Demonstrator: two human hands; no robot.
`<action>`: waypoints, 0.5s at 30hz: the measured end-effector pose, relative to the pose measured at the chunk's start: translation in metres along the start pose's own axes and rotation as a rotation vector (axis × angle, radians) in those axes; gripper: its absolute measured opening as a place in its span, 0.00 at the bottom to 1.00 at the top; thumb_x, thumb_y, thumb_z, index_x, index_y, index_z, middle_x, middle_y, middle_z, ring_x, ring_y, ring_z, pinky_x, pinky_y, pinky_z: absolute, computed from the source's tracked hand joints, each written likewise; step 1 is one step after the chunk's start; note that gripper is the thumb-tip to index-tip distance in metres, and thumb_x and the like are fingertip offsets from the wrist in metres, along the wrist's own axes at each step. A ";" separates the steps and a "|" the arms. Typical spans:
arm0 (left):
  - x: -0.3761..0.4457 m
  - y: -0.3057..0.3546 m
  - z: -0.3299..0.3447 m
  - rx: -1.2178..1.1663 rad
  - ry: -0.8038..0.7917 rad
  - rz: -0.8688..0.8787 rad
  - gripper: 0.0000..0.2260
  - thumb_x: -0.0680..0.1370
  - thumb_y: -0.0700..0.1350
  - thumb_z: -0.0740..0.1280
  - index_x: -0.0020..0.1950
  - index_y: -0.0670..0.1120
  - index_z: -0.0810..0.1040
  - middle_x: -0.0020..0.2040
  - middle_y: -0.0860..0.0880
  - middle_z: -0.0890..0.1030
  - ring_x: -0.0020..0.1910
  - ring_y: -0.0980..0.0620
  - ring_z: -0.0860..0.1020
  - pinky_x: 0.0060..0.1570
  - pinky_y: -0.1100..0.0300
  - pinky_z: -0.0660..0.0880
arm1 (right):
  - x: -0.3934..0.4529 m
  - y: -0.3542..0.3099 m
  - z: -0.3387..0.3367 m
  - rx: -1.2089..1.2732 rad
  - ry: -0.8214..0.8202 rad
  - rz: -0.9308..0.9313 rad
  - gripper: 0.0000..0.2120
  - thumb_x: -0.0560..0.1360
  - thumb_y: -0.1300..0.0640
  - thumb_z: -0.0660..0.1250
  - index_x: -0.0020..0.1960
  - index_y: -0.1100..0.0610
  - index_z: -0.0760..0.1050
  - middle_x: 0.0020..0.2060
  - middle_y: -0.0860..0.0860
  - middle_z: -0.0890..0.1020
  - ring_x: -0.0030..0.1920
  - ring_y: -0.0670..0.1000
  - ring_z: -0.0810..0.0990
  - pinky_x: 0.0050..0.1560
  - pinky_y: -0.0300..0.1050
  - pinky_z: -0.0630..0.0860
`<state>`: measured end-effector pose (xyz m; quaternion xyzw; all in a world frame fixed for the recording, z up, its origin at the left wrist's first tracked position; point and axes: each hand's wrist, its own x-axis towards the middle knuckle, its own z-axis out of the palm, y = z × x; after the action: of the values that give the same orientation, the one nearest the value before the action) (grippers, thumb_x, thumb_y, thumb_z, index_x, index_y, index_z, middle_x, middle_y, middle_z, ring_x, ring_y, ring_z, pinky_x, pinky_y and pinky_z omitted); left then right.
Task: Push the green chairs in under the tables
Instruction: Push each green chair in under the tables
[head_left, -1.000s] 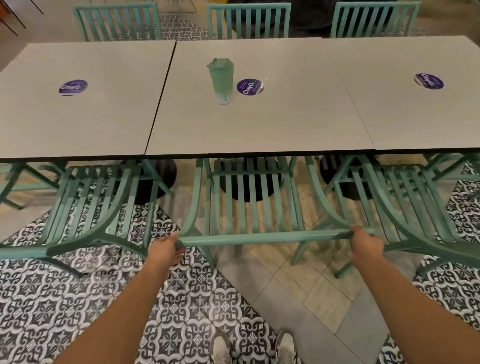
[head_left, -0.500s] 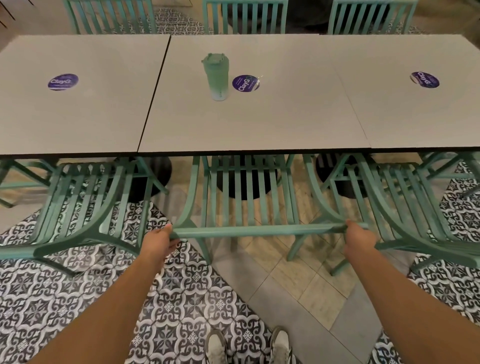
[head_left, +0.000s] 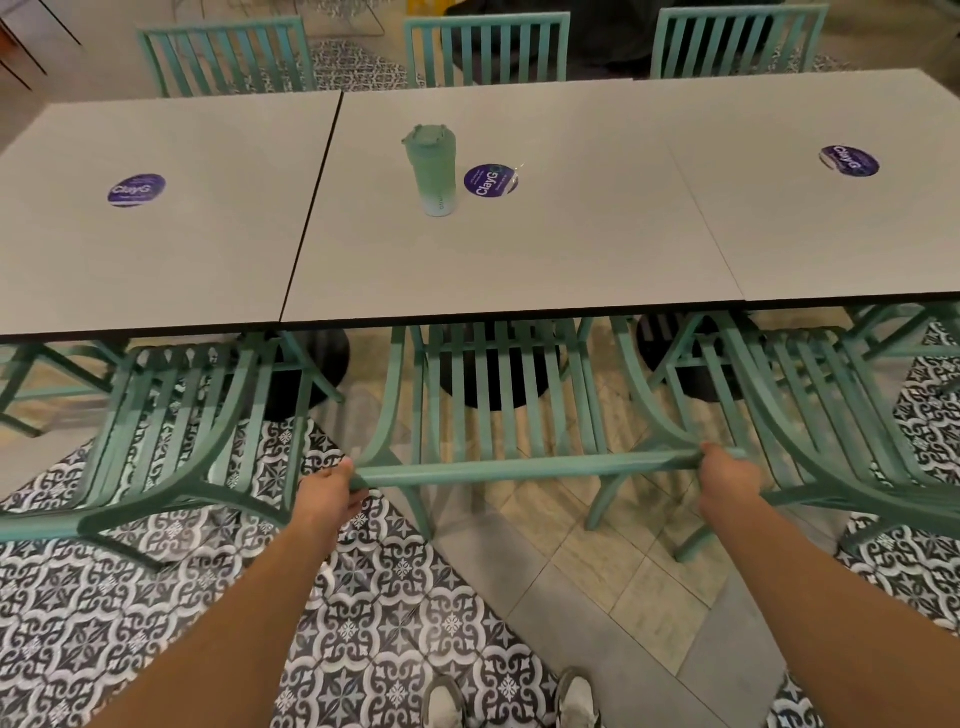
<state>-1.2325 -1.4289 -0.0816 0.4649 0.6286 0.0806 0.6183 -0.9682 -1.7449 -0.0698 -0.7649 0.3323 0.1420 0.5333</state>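
Ref. landmark: centre table (head_left: 519, 249), grey top, butted edge-to-edge w/ a table each side.

1. Left chair (head_left: 171, 447): left of the centre table, seat partly under the neighbouring top, back rail sticking out toward the person. Risk: its near corner sits just beside the left hand; a skewed push on the middle chair could pinch knuckles or lock frames.

2. Left hand (head_left: 327, 493): closed round the left end of the middle chair's top rail, fingers wrapped under, thumb side up. Holds nothing else.

3. Middle chair (head_left: 498, 415): directly below the centre table's near edge, seat front under the top, backrest leaning toward the person. Risk: front legs may hit the black pedestal base (head_left: 498, 379) under the table; uneven force L vs R would yaw the chair.

4. Bottle (head_left: 434, 169): upright on the centre table, beside a purple sticker. Risk: a hard knock of chair against table could tip it.

5. Right hand (head_left: 727, 480): closed over the rail's right end, palm down, grip firm by appearance.

6. Right chair (head_left: 841, 415): right of the centre table, angled, frame near the right hand. Same pinch/snag risk.
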 end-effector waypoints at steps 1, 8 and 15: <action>0.001 0.000 0.000 -0.001 -0.003 -0.006 0.13 0.82 0.43 0.61 0.61 0.36 0.74 0.53 0.39 0.79 0.54 0.43 0.80 0.60 0.49 0.76 | 0.001 0.000 0.000 -0.005 -0.002 0.000 0.24 0.78 0.54 0.64 0.68 0.65 0.66 0.62 0.61 0.75 0.61 0.61 0.74 0.57 0.49 0.70; 0.000 -0.002 0.000 0.015 -0.015 -0.017 0.12 0.82 0.43 0.61 0.60 0.36 0.74 0.54 0.38 0.78 0.55 0.42 0.79 0.60 0.49 0.76 | -0.003 -0.003 -0.008 -0.072 -0.036 0.004 0.26 0.76 0.50 0.66 0.67 0.65 0.67 0.49 0.58 0.75 0.55 0.60 0.76 0.58 0.53 0.74; -0.003 -0.002 -0.006 0.133 -0.057 0.000 0.12 0.82 0.49 0.61 0.54 0.40 0.75 0.53 0.41 0.79 0.54 0.42 0.78 0.54 0.50 0.76 | -0.001 0.004 -0.013 -0.105 -0.070 -0.014 0.27 0.77 0.47 0.64 0.67 0.65 0.68 0.48 0.56 0.74 0.49 0.57 0.73 0.52 0.50 0.72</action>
<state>-1.2395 -1.4292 -0.0790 0.5070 0.6146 0.0253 0.6038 -0.9728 -1.7568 -0.0671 -0.7888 0.3000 0.1821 0.5046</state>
